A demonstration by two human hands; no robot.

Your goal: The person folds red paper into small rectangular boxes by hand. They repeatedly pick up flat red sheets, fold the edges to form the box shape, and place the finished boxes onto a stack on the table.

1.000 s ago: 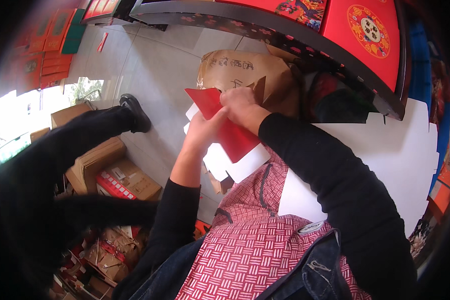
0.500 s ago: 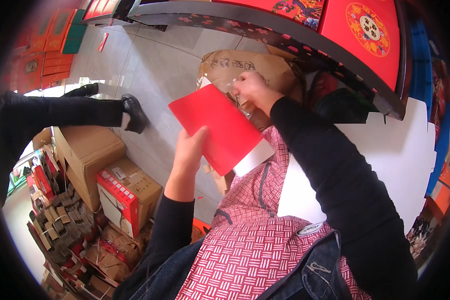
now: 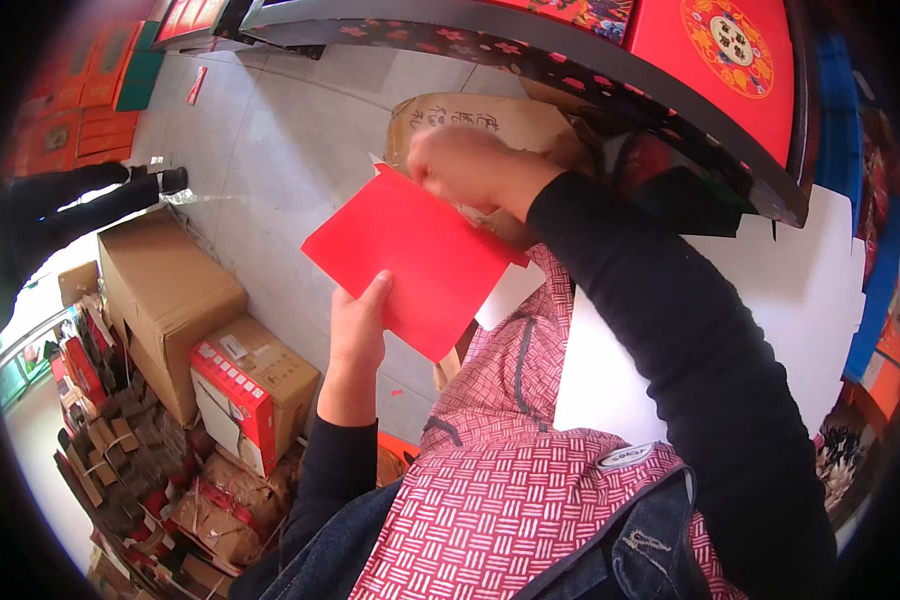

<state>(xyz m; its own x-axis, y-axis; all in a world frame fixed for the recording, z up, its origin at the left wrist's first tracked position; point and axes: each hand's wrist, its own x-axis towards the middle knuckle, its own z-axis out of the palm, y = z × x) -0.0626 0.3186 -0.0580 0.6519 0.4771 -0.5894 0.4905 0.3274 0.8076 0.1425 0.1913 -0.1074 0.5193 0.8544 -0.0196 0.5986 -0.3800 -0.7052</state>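
Note:
My left hand (image 3: pixel 358 325) grips a flat red cardboard piece (image 3: pixel 410 260) by its lower left edge, thumb on top. A white flap (image 3: pixel 506 297) shows at the red piece's lower right end, close to my lap. At the upper edge of the red piece is my right hand (image 3: pixel 465 170), its fingers curled and smeared by motion. Whether they hold anything cannot be made out. Behind that hand, a brown paper bundle (image 3: pixel 530 125) with dark handwriting lies on the floor.
A dark floral-edged table (image 3: pixel 530 60) bearing red boxes (image 3: pixel 715 70) curves across the top right. White cardboard sheets (image 3: pixel 750 330) lie under my right arm. Cartons (image 3: pixel 165 290) and bundled cardboard pieces (image 3: pixel 120 440) stand at left. Another person's legs (image 3: pixel 90 195) are at far left.
The red piece and my left hand have shifted left and slightly down. My right hand has moved left along its upper edge. The other person's foot has drawn away to the left.

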